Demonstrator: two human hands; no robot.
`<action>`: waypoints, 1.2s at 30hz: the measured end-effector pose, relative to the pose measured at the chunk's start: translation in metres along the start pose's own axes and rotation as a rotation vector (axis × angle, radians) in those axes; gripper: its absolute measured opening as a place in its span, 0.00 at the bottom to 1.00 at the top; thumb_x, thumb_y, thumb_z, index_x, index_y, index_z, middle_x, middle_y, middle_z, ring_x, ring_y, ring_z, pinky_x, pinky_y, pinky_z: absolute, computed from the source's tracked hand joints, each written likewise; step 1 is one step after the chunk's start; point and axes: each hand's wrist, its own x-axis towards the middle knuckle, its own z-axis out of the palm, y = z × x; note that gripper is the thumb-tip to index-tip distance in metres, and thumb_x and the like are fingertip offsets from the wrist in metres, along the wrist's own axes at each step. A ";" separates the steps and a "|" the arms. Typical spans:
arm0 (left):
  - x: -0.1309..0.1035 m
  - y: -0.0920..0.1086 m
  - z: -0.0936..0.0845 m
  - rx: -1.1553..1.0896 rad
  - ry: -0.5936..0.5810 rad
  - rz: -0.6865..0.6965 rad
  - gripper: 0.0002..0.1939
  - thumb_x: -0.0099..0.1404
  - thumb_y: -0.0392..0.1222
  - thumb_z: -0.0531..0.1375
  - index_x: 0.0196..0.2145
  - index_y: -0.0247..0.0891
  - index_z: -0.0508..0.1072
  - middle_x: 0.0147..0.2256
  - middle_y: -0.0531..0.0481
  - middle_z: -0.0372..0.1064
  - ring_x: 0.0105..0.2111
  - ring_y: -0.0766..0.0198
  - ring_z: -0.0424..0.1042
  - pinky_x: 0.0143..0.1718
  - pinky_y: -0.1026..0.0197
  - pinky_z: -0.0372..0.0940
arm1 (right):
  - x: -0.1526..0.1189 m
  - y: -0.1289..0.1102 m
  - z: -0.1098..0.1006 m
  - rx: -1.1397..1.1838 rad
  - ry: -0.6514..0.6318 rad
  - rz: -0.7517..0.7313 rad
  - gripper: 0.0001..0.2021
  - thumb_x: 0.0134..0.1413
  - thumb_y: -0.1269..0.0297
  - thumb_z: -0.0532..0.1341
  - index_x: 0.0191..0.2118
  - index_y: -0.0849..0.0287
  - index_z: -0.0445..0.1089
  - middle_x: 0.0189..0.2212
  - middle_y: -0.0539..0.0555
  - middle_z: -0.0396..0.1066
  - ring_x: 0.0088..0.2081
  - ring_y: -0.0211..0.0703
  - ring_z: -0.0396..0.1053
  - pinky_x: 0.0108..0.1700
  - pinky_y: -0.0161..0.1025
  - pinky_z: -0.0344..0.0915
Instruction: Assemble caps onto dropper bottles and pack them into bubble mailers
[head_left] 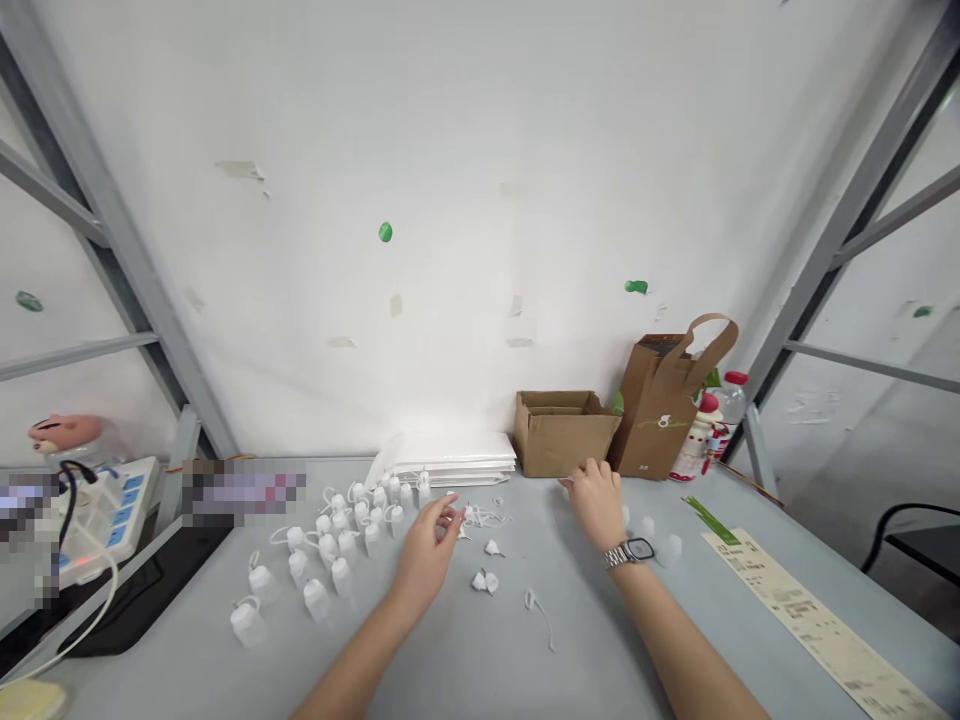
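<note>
My left hand hovers over the table just right of the rows of small white capped bottles, many with a cord loop on top. Its fingers are slightly bent and apart, beside a small heap of white cords. Near the cardboard box, my right hand has its fingers bent and drawn together; what is in them, if anything, is hidden. Small clear-white bottle pieces lie beside its wrist. Between my arms are loose white caps and a single white cord.
A stack of white sheets or envelopes sits against the wall, beside an open cardboard box and a brown paper bag. Bottles stand behind. A long printed strip lies right; a power strip lies left.
</note>
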 end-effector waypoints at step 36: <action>-0.007 -0.005 0.020 -0.288 -0.091 -0.102 0.18 0.55 0.52 0.56 0.37 0.36 0.69 0.36 0.47 0.68 0.33 0.60 0.70 0.33 0.59 0.68 | -0.015 -0.083 0.012 0.926 -0.130 0.067 0.07 0.52 0.66 0.56 0.31 0.58 0.71 0.31 0.56 0.69 0.35 0.47 0.67 0.41 0.44 0.62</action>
